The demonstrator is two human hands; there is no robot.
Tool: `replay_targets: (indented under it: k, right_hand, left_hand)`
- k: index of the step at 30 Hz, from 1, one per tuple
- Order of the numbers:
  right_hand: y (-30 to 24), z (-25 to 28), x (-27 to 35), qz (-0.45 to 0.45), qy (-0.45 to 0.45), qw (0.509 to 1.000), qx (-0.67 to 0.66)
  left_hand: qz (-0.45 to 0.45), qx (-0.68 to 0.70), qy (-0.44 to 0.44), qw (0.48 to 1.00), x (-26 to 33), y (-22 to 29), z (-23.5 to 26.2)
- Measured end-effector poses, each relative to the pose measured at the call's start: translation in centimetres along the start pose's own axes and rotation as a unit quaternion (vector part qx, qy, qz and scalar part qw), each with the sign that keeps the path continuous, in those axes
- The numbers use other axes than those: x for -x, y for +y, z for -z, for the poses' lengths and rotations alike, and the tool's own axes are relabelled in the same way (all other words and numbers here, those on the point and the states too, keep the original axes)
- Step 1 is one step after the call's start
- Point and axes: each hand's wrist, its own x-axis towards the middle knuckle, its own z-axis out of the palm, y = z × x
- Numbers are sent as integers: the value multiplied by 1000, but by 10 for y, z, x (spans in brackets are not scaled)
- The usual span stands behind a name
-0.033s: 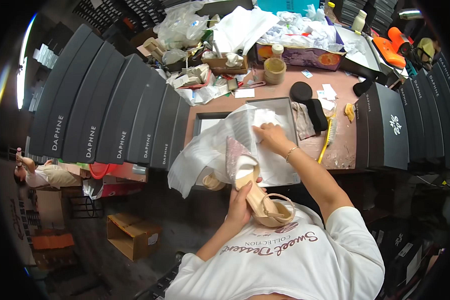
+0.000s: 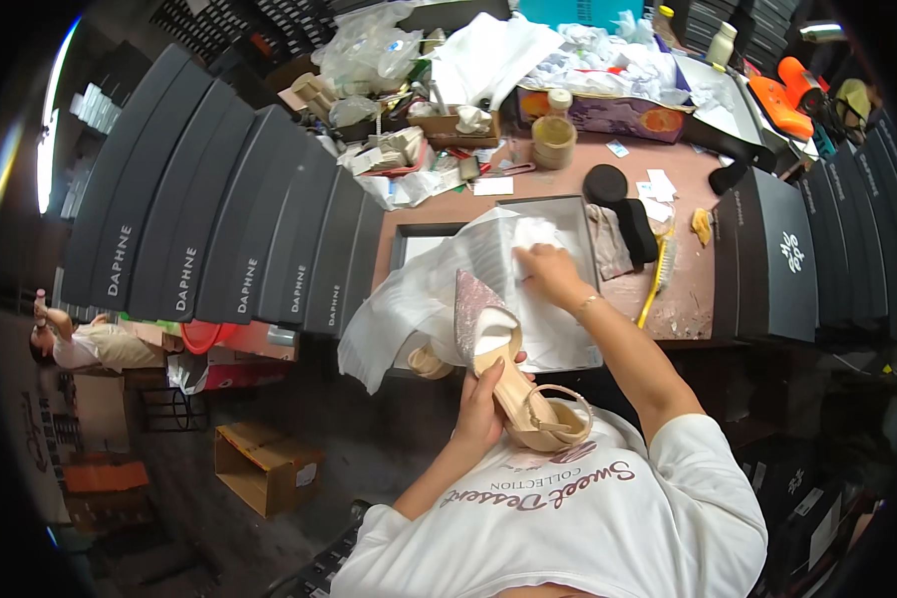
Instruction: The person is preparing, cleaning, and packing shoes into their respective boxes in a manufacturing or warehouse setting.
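Note:
My left hand (image 2: 480, 409) is closed around the middle of a pointed shoe (image 2: 508, 384) with a glittery pink toe, beige insole and ankle strap. The shoe is held near my chest, toe pointing away, with white stuffing (image 2: 494, 334) in its front. Over the box, my right hand (image 2: 556, 277) has its fingers curled together on white tissue paper (image 2: 534, 235). A thin white wrapping sheet (image 2: 424, 289) spreads leftward behind the shoe and hangs over the near edge of the open grey shoebox (image 2: 588, 231). Below that sheet, part of another beige shoe (image 2: 429, 362) shows.
Dark shoeboxes stand in a row on the left (image 2: 239, 219) and on the right (image 2: 767, 259). Beyond the shoebox are a jar (image 2: 553, 143), a round black pad (image 2: 605, 184), a yellow-handled brush (image 2: 658, 279) and a carton of crumpled paper (image 2: 608, 112). A person (image 2: 100, 344) is at far left.
The whole view has shifted slightly. My right fingers curl a little more at the paper; my left hand keeps its hold on the shoe.

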Motion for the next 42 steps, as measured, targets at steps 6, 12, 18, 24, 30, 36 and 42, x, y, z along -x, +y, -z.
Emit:
replay_targets:
  k: [6, 12, 18, 24, 30, 36, 42]
  right_hand:
    - [-59, 124, 73, 46, -65, 915, -394]
    - [-77, 80, 86, 146, 66, 972, -170]
    - [-76, 94, 81, 45, 220, 918, -326]
    - [-68, 82, 60, 27, 116, 928, -353]
    - [-34, 126, 111, 75, -101, 782, -611]
    - [-66, 123, 138, -44, -146, 921, -358]
    - [-30, 119, 144, -88, -73, 753, -649]
  left_hand:
    - [1, 105, -2, 994, -11, -3, 15]
    - [-18, 3, -51, 999, -9, -13, -3]
    - [28, 10, -75, 997, -12, -5, -8]
    - [52, 15, -38, 998, -22, -4, -10]
    - [-117, -62, -2, 991, -49, 14, -26]
    - [-242, -387, -103, 884, -41, 18, -35]
    - [-148, -763, 19, 629, -14, 94, 46]
